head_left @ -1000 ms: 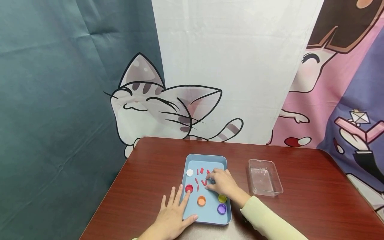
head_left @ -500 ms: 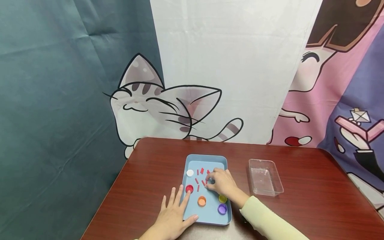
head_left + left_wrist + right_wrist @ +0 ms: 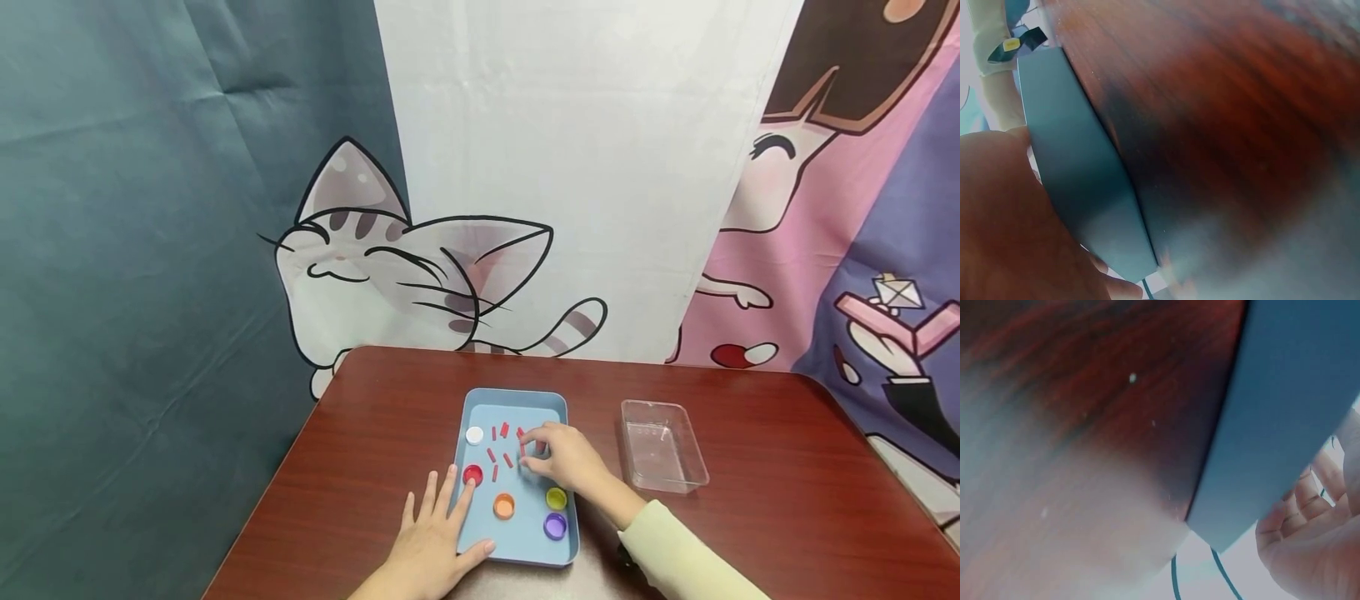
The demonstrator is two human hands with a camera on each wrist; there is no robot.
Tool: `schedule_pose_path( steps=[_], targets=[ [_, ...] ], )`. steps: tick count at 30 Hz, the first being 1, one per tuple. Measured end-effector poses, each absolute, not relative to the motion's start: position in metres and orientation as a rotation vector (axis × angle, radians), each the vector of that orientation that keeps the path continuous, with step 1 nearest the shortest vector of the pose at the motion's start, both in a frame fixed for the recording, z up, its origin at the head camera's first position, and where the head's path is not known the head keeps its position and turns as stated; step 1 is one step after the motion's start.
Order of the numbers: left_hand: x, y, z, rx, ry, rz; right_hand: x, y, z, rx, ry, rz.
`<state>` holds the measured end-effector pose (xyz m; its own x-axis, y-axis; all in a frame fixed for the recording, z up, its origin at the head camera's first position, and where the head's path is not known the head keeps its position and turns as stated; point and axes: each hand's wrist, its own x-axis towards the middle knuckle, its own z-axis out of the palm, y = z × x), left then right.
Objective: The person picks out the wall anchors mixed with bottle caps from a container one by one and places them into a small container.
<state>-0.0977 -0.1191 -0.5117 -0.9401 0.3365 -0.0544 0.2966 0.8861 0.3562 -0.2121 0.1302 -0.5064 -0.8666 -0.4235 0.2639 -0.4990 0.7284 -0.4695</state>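
In the head view a blue tray [image 3: 517, 556] holds several small red sticks [image 3: 507, 460] and round caps. My right hand [image 3: 568, 458] is over the tray's right side, pinching one red stick [image 3: 522, 449] between thumb and index finger. Spread flat across the tray's left edge is my left hand [image 3: 431, 533], its index fingertip at the red cap [image 3: 472, 475] and its thumb over the near left corner. The wrist views show mostly the tray's outer wall [image 3: 1085, 169] beside each hand; the tray's contents are hidden there.
A white cap [image 3: 474, 435], an orange cap [image 3: 504, 506], a yellow cap [image 3: 556, 499] and a purple cap [image 3: 555, 526] lie in the tray. To its right on the brown table [image 3: 375, 442] stands a clear plastic box [image 3: 662, 446]. A printed curtain [image 3: 585, 167] hangs behind.
My right hand has drawn slightly to the right with a red stick between its fingertips, out of the group of sticks. The left hand stays in place.
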Motion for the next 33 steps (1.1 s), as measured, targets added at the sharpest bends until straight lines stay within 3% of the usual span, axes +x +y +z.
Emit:
schedule_pose_path(
  steps=[33],
  targets=[
    [-0.097, -0.119, -0.513, 0.479, 2.942, 0.573, -0.198, 0.209, -0.472, 0.494, -2.661, 1.248]
  ],
)
